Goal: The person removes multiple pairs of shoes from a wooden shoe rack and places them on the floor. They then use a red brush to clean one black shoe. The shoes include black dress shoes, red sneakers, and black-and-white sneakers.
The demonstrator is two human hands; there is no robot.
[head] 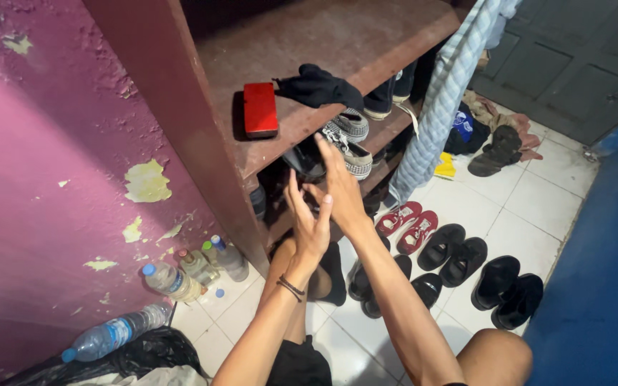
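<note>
Both my hands are raised in front of a dark red wooden shelf unit. My left hand, with a thin band at the wrist, has its fingers spread and its palm against my right hand. The right hand's fingers point up toward a checkered sneaker on the lower shelf. Neither hand holds anything. A red rectangular block and a black cloth lie on the shelf above the sneakers.
Pairs of shoes stand on the white tile floor: red sandals, black slip-ons, black dress shoes. Plastic bottles lean against the peeling purple wall. A striped cloth hangs at right; my bare knees are below.
</note>
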